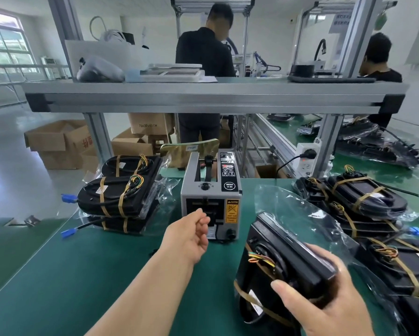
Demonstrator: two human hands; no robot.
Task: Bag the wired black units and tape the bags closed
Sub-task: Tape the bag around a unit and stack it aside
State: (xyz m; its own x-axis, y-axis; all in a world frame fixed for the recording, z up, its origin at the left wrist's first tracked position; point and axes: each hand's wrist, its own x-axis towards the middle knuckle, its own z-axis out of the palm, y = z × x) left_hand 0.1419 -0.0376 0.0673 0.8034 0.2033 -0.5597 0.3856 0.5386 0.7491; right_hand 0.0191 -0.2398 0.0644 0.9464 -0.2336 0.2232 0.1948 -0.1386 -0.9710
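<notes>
Reaching with left hand point(191, 235) for tape dispenser point(210, 190) slot, fingers point(202, 218) curled close; cannot tell whether pinching anything. Gripping black unit point(283, 260) in its bag point(298, 207), upright over bench point(82, 275), with right hand point(324, 304). Best to pull straight, keeping bag mouth folded flat.

Factory floor: aluminium-framed assembly benches point(213, 95).
</notes>
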